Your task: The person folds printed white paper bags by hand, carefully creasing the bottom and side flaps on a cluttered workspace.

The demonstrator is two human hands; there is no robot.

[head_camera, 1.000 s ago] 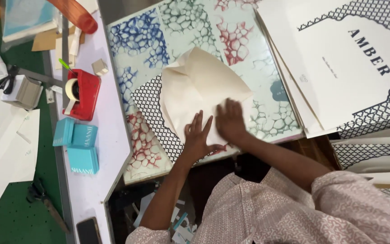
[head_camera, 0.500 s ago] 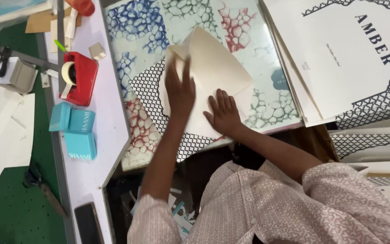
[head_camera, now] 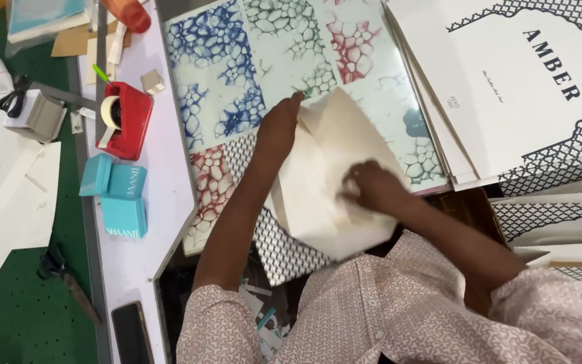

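The worktop [head_camera: 149, 222] was a pale, smooth board set over a green floor, crowded with printed sheets and small packing things.

The left hand's fingers [head_camera: 289, 108] were curled over the upper edge of a cream paper sheet [head_camera: 325, 195], pinching its raised fold; the left hand [head_camera: 279, 131] had climbed from the sheet's lower edge a second earlier to its top corner. The right hand's fingers [head_camera: 351, 189] were spread flat and pressed on the middle of the sheet, gripping nothing; the right hand [head_camera: 375, 189] had slid down towards the person. Between the two, the sheet had gone from lying nearly flat to standing up in a bent, tented shape, so a fold seemed to be forming along its middle.

The sheet was matte, stiff enough to hold a crease, and lay on a glossy marbled board [head_camera: 257, 74] with blue, green and red cell patterns, overhanging its near edge. Beneath that showed a card with a black lattice print [head_camera: 284, 253]. To the right lay a stack of white printed cards [head_camera: 527, 87] with scalloped lattice borders. To the left stood a red tape dispenser [head_camera: 124, 120], three small teal boxes [head_camera: 117, 195], a dark phone [head_camera: 133, 334] and scissors [head_camera: 69, 280].
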